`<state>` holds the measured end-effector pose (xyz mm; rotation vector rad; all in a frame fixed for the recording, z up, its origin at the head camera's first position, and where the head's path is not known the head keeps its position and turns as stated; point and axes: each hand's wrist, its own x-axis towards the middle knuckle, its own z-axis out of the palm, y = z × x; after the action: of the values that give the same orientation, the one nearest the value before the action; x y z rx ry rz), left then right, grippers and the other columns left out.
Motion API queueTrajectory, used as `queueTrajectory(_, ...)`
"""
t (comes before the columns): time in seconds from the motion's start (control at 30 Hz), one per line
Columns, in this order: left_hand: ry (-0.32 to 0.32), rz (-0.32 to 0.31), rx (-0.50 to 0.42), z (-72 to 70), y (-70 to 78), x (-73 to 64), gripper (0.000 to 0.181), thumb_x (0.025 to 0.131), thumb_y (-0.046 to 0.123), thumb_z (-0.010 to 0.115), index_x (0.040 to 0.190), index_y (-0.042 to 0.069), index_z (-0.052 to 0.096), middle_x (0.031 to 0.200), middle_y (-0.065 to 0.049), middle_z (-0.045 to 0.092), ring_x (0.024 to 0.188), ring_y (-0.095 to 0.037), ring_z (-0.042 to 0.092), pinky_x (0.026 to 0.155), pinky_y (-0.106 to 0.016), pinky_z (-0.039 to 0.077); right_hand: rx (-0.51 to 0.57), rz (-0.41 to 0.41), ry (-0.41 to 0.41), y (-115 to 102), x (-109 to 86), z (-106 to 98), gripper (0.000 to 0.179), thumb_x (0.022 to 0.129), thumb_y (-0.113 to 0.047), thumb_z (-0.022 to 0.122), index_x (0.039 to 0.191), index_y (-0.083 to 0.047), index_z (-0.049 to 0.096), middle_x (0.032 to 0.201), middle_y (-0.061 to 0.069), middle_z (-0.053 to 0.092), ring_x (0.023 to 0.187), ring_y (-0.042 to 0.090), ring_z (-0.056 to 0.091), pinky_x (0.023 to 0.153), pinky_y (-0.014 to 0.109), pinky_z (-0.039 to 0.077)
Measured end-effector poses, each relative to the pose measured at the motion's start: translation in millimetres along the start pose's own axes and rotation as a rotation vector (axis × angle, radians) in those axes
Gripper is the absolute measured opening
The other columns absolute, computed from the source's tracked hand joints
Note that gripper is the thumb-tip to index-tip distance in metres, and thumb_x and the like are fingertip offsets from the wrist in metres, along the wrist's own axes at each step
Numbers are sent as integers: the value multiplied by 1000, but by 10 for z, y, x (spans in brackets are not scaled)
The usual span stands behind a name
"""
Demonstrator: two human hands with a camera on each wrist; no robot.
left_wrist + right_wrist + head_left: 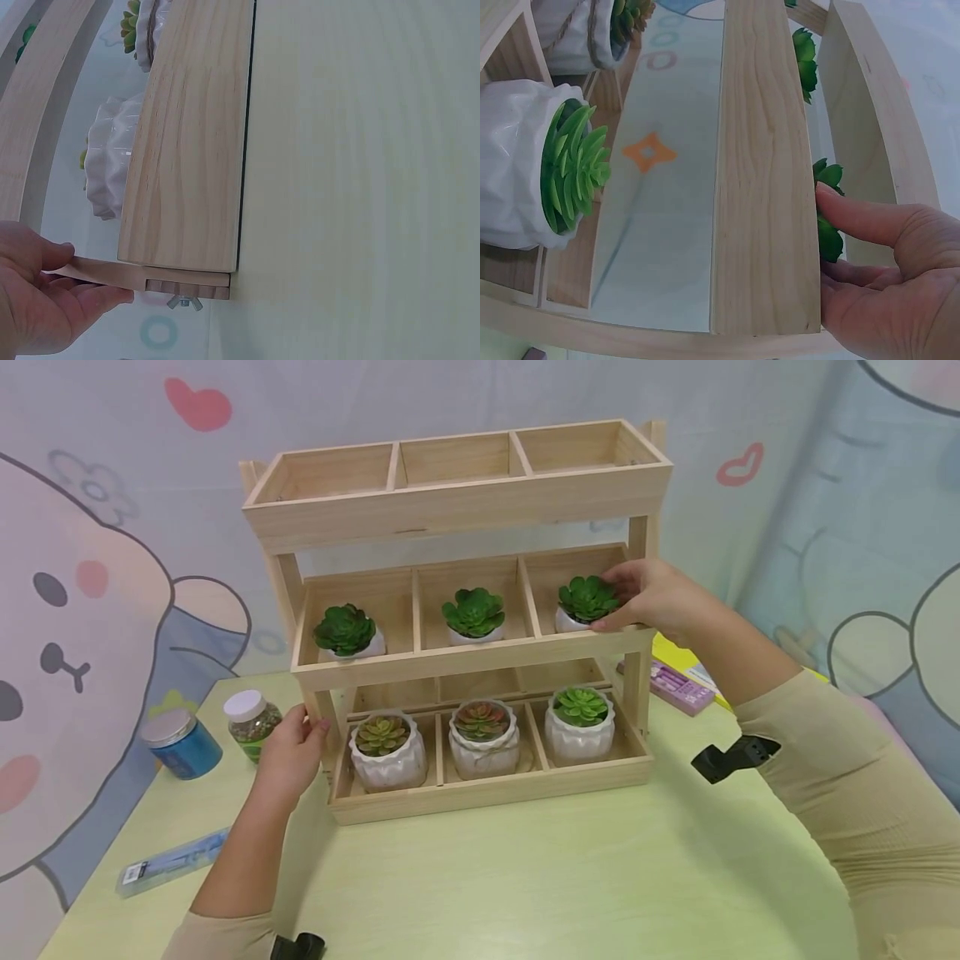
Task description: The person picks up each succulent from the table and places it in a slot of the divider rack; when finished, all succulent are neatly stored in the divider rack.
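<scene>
A three-tier wooden plant stand (480, 793) stands on the table. My left hand (291, 756) pinches its left upright (101, 271) near the bottom tier, thumb on one side and fingers on the other. In the middle tier's right compartment, my right hand (651, 597) holds a green potted succulent (587, 600) between thumb and fingers; the front board hides its pot in the right wrist view. Two similar potted succulents, one left (345, 631) and one center (474, 612), sit in that tier. Below, three white pots with succulents (483, 739) fill the bottom tier's compartments.
Left of the stand are a blue jar (183, 747) and a clear jar with a white lid (251, 718). A flat plastic case (172, 862) lies nearer the front. Behind the right upright lie a purple box (678, 687) and a yellow item (675, 652). A patterned curtain (450, 393) hangs behind.
</scene>
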<state>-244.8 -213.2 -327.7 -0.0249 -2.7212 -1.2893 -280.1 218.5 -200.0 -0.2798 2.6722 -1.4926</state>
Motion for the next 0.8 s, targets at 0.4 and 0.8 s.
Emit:
queueTrajectory(0.4,26,12,7,-5,-27,7,44,101,15,41,138,-7,34,133,-33,43,119,-46,45,93,-53,43,88,-158,151,145,-396,-24,55,88,-20,68,133,0,44,131,13,50,118,21,49,99,29,42)
queueTrajectory(0.8,294,26,52,-172,330,-233,45,99,25,47,137,1,43,124,-23,56,112,-37,55,89,-48,47,-76,-361,405,441,-912,59,32,92,-19,62,119,-3,57,112,4,61,99,8,56,78,11,47)
